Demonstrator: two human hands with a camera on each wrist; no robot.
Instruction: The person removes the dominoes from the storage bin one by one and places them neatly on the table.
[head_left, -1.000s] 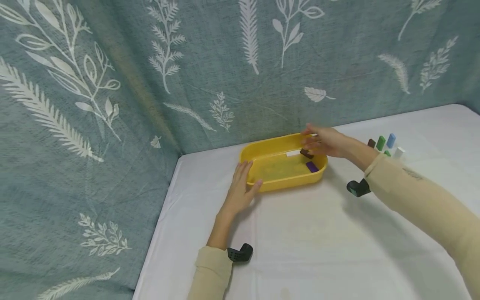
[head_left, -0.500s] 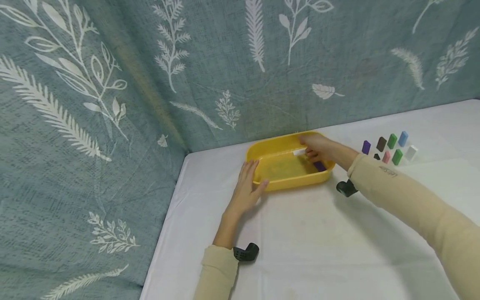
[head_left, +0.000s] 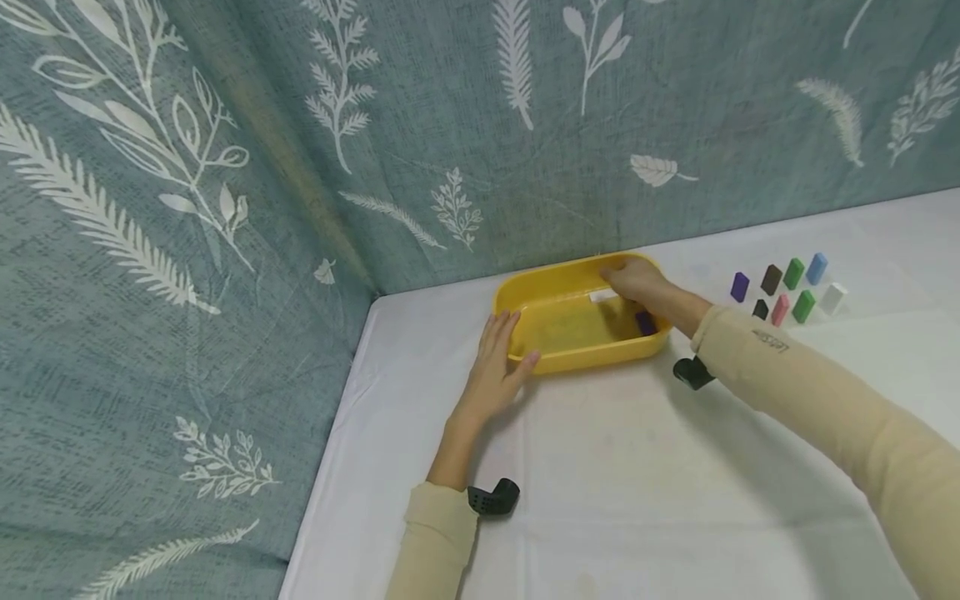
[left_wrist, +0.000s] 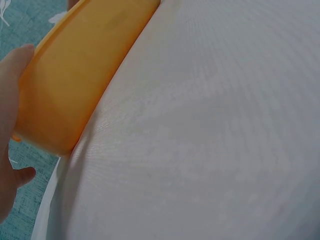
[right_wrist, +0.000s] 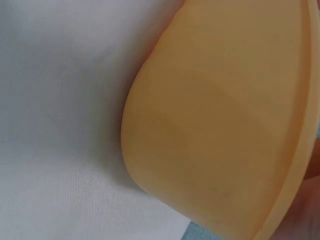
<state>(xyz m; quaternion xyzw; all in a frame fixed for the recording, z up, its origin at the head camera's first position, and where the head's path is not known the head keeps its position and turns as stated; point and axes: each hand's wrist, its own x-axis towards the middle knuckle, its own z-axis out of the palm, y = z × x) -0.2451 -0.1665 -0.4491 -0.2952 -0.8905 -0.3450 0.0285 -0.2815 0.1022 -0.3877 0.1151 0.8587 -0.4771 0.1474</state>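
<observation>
A yellow oblong tray [head_left: 592,360] stands near the back of the white table. At its left end my left hand [head_left: 491,371] rests with fairly straight fingers against the rim, thumb toward the front corner. My right hand [head_left: 637,282] reaches over the right end into the tray, fingers pointing down. Its fingertips are hidden, so I cannot tell whether they pinch anything. Beside them inside the tray lie a small white block [head_left: 602,296] and a purple block [head_left: 645,323]. In the left wrist view the tray's outer wall [left_wrist: 75,85] shows beside the left fingers.
Right of the tray stand several small domino-like blocks in two rows, among them a brown block [head_left: 771,280], a blue block [head_left: 817,268], a pink block [head_left: 781,310] and a white block [head_left: 833,298]. A leaf-patterned teal curtain [head_left: 450,125] hangs close behind the tray.
My right hand has lowered into the tray's right end, and a dark brown block seen there earlier is now hidden by it. My left hand stays at the left rim.
</observation>
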